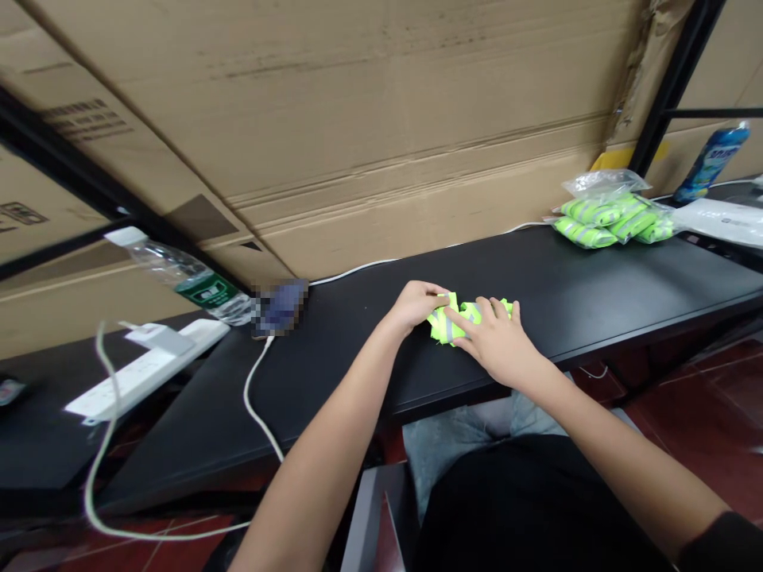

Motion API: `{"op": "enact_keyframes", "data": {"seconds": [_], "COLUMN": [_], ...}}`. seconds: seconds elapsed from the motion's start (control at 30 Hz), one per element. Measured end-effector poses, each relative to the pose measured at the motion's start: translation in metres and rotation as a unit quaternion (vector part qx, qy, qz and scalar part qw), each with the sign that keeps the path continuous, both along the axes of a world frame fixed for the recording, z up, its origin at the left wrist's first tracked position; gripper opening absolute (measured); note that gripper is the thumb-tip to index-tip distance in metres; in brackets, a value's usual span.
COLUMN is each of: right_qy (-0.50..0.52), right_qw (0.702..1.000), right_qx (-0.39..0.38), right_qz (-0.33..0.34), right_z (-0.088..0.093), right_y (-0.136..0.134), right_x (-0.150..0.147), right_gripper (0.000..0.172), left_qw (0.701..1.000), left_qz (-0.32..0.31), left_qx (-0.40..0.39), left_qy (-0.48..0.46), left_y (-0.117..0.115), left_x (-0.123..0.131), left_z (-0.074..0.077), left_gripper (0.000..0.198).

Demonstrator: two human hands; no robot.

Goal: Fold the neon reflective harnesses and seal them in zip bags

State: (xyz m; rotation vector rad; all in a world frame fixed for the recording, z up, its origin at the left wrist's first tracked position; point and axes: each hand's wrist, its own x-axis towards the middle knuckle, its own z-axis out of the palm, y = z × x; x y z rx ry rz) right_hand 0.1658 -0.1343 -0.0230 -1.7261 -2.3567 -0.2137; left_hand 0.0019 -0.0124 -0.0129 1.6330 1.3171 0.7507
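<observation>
A neon yellow reflective cloth [444,326] with silver-grey strips lies folded into a small, narrow bundle on the black tabletop [358,349]. My left hand [417,306] pinches its left end, thumb and fingers together at the upper corner. Over the middle and right part of the bundle rests my right hand [501,338], fingers spread and pressing down on the cloth. Part of the bundle is hidden under those fingers. Clear bags [613,214] holding several similar neon bundles with grey strips are stacked at the back right of the table.
A cardboard wall [417,119] rises behind the table. To the left are a tilted plastic bottle [208,286], a pixelated phone-like object [280,308], a white power strip [149,369] and a white cable [253,393]. A blue bottle [712,163] and a white package [724,222] are far right.
</observation>
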Motion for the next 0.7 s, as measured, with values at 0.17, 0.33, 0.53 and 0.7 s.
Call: {"op": "enact_keyframes", "data": {"seconds": [0.17,0.33,0.53,0.7], "right_qy": [-0.013,0.003,0.032,0.040], "right_qw": [1.000,0.999,0.998,0.997], "right_qx": [-0.010,-0.017,-0.033,-0.041], "right_qz": [0.016,0.038,0.044,0.050], "right_z": [0.006,0.006,0.002,0.001], "right_y": [-0.001,0.000,0.000,0.001], "right_x": [0.004,0.008,0.009,0.008], "right_gripper": [0.050,0.049,0.048,0.051], "left_qw": [0.998,0.997,0.990,0.968], "left_qz": [-0.058,-0.068,-0.020,-0.067], "left_qx": [-0.002,0.035,0.136,0.238], "left_qy": [-0.002,-0.013,-0.021,0.047], "left_y": [0.009,0.000,-0.034,-0.058], "left_x": [0.004,0.014,0.004,-0.010], "left_z": [0.005,0.002,-0.003,0.004], "left_gripper": [0.013,0.014,0.021,0.020]}}
